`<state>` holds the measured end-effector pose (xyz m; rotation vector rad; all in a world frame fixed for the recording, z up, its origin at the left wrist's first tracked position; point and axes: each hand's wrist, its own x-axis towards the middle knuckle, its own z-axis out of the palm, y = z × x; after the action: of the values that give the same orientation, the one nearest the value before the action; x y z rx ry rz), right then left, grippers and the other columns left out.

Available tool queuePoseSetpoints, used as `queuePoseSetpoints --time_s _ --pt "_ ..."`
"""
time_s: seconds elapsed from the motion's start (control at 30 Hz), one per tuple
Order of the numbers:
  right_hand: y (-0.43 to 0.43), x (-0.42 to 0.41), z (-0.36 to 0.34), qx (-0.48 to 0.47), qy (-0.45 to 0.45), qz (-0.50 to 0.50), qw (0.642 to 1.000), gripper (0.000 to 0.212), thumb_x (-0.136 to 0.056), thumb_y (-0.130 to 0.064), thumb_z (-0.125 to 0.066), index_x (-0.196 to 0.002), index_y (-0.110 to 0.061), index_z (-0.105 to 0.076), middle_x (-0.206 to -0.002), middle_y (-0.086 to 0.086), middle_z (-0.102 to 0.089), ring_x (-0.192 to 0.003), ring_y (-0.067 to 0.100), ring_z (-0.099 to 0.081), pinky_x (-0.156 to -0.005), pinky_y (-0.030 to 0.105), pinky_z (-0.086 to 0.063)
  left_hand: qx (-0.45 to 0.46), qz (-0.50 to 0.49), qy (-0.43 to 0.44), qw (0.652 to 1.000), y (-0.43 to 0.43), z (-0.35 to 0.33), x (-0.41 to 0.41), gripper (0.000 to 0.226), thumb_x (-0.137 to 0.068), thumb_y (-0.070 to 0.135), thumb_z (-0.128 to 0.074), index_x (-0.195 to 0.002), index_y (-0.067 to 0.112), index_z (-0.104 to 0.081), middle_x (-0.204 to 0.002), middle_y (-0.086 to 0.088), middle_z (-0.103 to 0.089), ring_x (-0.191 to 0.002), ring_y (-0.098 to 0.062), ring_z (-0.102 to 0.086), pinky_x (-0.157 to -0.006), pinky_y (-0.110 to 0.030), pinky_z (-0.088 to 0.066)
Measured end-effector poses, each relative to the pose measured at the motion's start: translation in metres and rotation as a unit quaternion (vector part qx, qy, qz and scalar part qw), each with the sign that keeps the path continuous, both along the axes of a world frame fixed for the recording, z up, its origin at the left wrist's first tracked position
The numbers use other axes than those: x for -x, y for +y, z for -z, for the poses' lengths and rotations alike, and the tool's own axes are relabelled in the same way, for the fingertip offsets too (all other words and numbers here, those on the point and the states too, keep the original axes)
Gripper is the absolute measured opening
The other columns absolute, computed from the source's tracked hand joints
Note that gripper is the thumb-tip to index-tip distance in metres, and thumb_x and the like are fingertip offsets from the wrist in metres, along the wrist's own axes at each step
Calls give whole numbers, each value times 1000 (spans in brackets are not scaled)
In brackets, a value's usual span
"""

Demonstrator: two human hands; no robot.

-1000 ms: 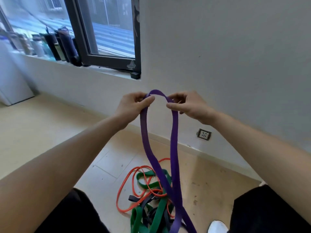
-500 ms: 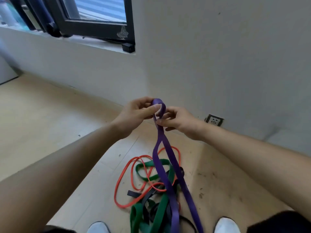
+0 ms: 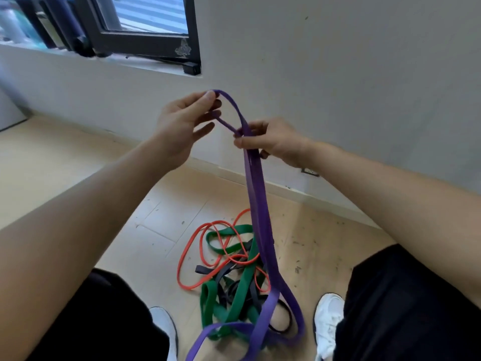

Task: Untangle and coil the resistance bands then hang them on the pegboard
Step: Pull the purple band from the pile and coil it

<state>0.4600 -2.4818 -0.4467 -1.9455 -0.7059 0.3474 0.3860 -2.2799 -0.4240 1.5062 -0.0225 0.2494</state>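
A purple resistance band (image 3: pixel 256 204) hangs from both my hands down to the floor. My left hand (image 3: pixel 182 123) pinches the top of its loop between thumb and fingers. My right hand (image 3: pixel 270 142) grips both strands together just below and to the right, so a small loop stands between the hands. On the floor between my feet lies a tangle of an orange band (image 3: pixel 187 254), a green band (image 3: pixel 234 300) and a dark grey band (image 3: pixel 226 272). The purple band's lower end curls over this pile. No pegboard is in view.
A grey wall (image 3: pixel 338 74) rises straight ahead, with a dark-framed window (image 3: pixel 145 45) at upper left and a wall socket (image 3: pixel 309 171) behind my right wrist. My white shoes (image 3: pixel 329 324) stand either side of the pile on the pale tiled floor (image 3: pixel 52 157).
My hands have moved apart again. The left hand lifted the loop's top up and left, while the right hand slid down to clamp both strands. The camera tilted slightly.
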Motion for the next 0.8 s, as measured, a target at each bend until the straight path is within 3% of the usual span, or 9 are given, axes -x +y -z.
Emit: queuePoseSetpoints --time_s 0.1,0.23,0.37,0.5,0.63,0.8 --pt "-6 -2 -32 -37 -84 46 995 23 -87 -26 -78 -103 -9 -75 -81 1 -66 -68 4 -61 -63 16 -50 2 -12 -4 1000 2 -6 6 22 -102 31 -58 -113 14 -68 -107 2 -72 -107 -15 -69 -92 -33 -55" --pt "-14 -10 -63 -116 -130 83 981 25 -86 -27 -79 -99 -6 -75 -79 1 -67 -72 12 -65 -64 28 -55 -26 12 21 999 -10 -2 5 31 -104 36 -55 -128 19 -63 -125 1 -71 -114 -18 -70 -94 -34 -58" --pt "-12 -15 -69 -225 -83 121 963 20 -89 -24 -77 -95 -6 -70 -79 1 -66 -71 13 -66 -61 28 -54 -114 43 55 991 -27 21 1 46 -100 38 -60 -142 20 -54 -129 3 -68 -116 -16 -68 -96 -35 -57" --pt "-13 -18 -63 -231 -35 95 968 20 -91 -20 -75 -101 -3 -71 -90 10 -65 -82 19 -65 -66 29 -55 -140 87 57 985 -44 30 -11 55 -94 43 -67 -143 23 -51 -128 3 -70 -118 -14 -67 -104 -41 -52" --pt "-18 -23 -54 -211 -4 68 975 22 -93 -21 -73 -108 -5 -71 -94 6 -69 -88 15 -67 -69 28 -55 -142 116 51 982 -68 33 -24 46 -94 30 -71 -135 18 -55 -122 2 -72 -115 -16 -68 -105 -41 -52" --pt "-31 -26 -49 -220 35 90 971 27 -97 -22 -67 -113 0 -68 -98 10 -69 -86 17 -66 -71 30 -56 -133 129 74 980 -73 38 -35 35 -92 15 -71 -124 13 -55 -108 -6 -76 -105 -24 -73 -90 -35 -59"
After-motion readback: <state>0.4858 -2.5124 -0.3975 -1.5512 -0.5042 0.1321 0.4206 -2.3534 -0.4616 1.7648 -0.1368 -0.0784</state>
